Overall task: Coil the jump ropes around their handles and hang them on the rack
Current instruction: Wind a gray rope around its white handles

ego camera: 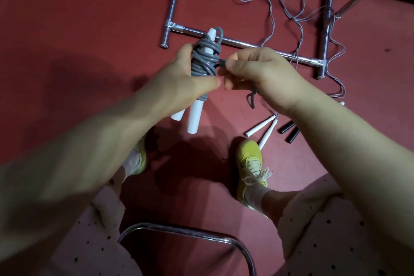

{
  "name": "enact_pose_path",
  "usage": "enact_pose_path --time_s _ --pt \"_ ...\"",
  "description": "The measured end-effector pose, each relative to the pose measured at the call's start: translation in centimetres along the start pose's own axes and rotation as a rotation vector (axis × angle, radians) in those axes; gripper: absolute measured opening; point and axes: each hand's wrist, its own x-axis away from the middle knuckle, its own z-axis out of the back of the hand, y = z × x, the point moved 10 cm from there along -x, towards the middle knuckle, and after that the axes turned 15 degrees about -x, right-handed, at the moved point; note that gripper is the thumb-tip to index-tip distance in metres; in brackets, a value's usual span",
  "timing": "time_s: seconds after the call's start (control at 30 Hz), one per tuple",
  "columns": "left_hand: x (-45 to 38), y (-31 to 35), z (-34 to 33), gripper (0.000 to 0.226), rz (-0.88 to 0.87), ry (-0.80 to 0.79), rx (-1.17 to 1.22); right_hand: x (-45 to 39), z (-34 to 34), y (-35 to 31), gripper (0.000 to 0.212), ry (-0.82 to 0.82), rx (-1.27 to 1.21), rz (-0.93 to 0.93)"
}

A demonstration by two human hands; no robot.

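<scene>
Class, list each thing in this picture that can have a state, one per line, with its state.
Grey rope: coiled around its white handles, not yet hung.
Left hand: grips the coiled bundle.
Right hand: fingers pinch the rope's free end.
Thin ropes: uncoiled, loose on the floor.
White handle pair: lying on the floor.
Black handle pair: lying on the floor.

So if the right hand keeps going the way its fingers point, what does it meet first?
The right hand points left, pinching the grey rope end. It would most likely meet the grey rope coil wound on the white handles first, held by the left hand.
</scene>
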Motion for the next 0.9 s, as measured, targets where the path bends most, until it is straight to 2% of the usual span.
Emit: enact_pose_path --time_s 0.13,0.23,0.4,0.47,0.57,0.73,0.83,0.9 --pt "-0.2 -0.2 -0.5 0.037 0.076 -0.052 0.299 -0.1 0.5 -0.1 0.019 0.038 -0.024 -0.001" --pt "0.1 0.1 -0.8 0.026 0.029 -0.119 0.275 0.0 1.0 -0.1 0.020 0.048 -0.075 -0.029" --pt "-0.3 0.2 0.1 0.024 0.005 -0.087 0.376 0.3 1.4 0.1 0.030 0.083 0.019 -0.081" --pt "-0.2 -0.1 -0.3 0.023 0.042 -0.136 0.362 0.4 1.3 0.2 0.036 0.092 0.078 -0.083" --pt "0.3 -0.2 -1.3 0.009 0.097 -0.212 0.366 0.5 0.6 0.8 0.042 0.081 0.092 -0.105" --pt "0.8 0.1 -2.8 0.028 0.082 -0.266 0.417 0.7 0.7 0.7 0.047 0.160 0.040 -0.118" --pt "1.3 0.0 -3.6 0.024 0.139 -0.292 0.475 0.7 0.7 0.9 0.048 0.164 0.054 -0.132" --pt "1.5 0.0 -3.9 0.020 0.187 -0.364 0.576 0.7 0.9 1.1 0.047 0.177 0.053 -0.142"
